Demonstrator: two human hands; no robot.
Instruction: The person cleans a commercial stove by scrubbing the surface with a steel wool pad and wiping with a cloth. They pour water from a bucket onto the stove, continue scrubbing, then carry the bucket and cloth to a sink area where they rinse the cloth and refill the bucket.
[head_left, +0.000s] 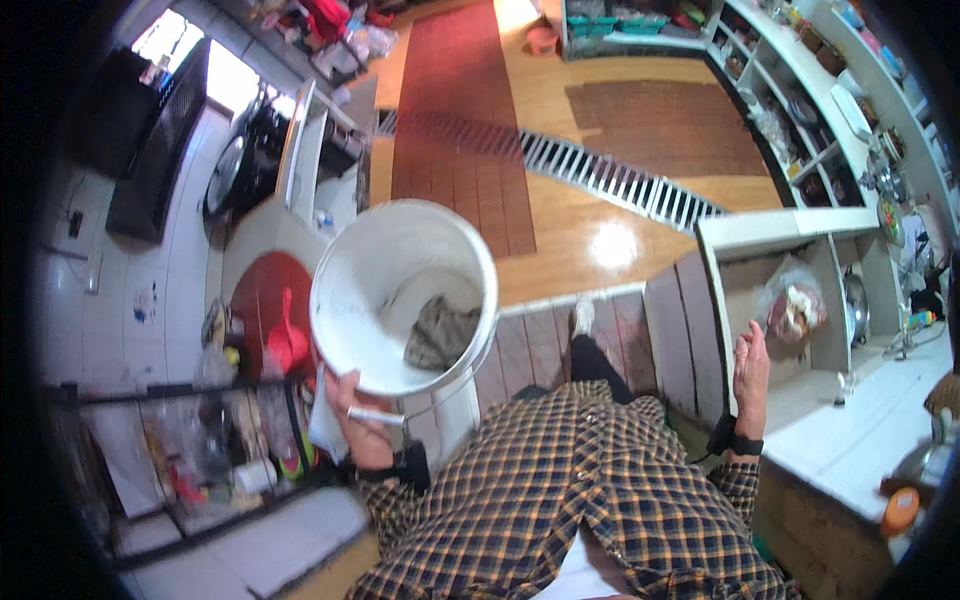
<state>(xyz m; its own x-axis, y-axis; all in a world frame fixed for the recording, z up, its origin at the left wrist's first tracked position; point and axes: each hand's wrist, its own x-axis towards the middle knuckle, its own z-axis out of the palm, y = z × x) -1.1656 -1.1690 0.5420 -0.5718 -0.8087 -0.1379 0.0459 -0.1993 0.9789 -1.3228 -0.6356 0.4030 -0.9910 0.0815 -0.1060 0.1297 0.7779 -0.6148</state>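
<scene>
My left hand (364, 427) grips the near rim and wire handle of a white plastic bucket (360, 307). The bucket is tilted so that its inside shows, and a crumpled grey-brown cloth (442, 334) lies at its bottom. My right hand (751, 371) is raised at the right, beside the white-edged shelf unit, holding nothing; its fingers look extended and close to each other. Past that hand, a clear plastic bag with pinkish and white contents (796, 307) sits in the shelf compartment.
A red plastic dipper (286, 337) lies left of the bucket, above a black-framed rack (187, 390). A slatted metal strip (600, 174) crosses the wooden floor. White shelves (787, 97) with dishes line the right side. A small red bucket (541, 40) stands far off.
</scene>
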